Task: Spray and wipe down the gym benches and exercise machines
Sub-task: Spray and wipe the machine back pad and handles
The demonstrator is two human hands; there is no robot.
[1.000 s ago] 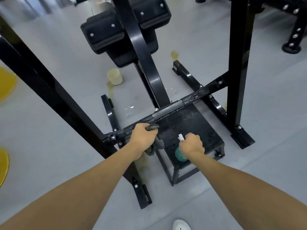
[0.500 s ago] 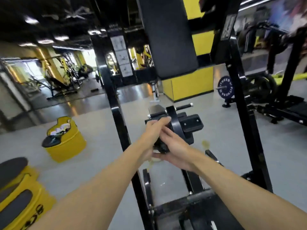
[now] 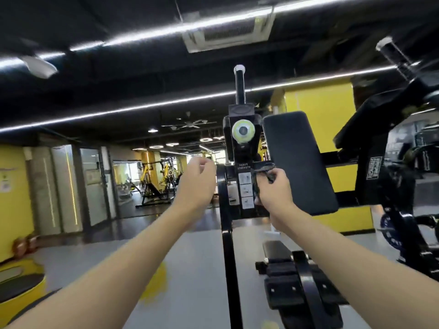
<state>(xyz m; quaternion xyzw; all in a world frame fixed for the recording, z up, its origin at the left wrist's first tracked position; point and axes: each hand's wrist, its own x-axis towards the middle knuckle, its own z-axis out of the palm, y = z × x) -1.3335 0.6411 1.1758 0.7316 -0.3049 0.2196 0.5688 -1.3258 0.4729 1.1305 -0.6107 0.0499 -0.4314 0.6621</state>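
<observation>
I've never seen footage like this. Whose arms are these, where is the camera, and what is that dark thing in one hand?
No robot here: these are a person's bare arms, filmed by one wide-angle camera worn on the head. They face a black exercise machine with a black pad. The right hand grips a dark cloth close to the instruction labels on the upright. The left hand is raised, fingers loosely curled; nothing shows in it. No spray bottle is in view.

right hand grips cloth by machine upright | left hand loosely curled
</observation>
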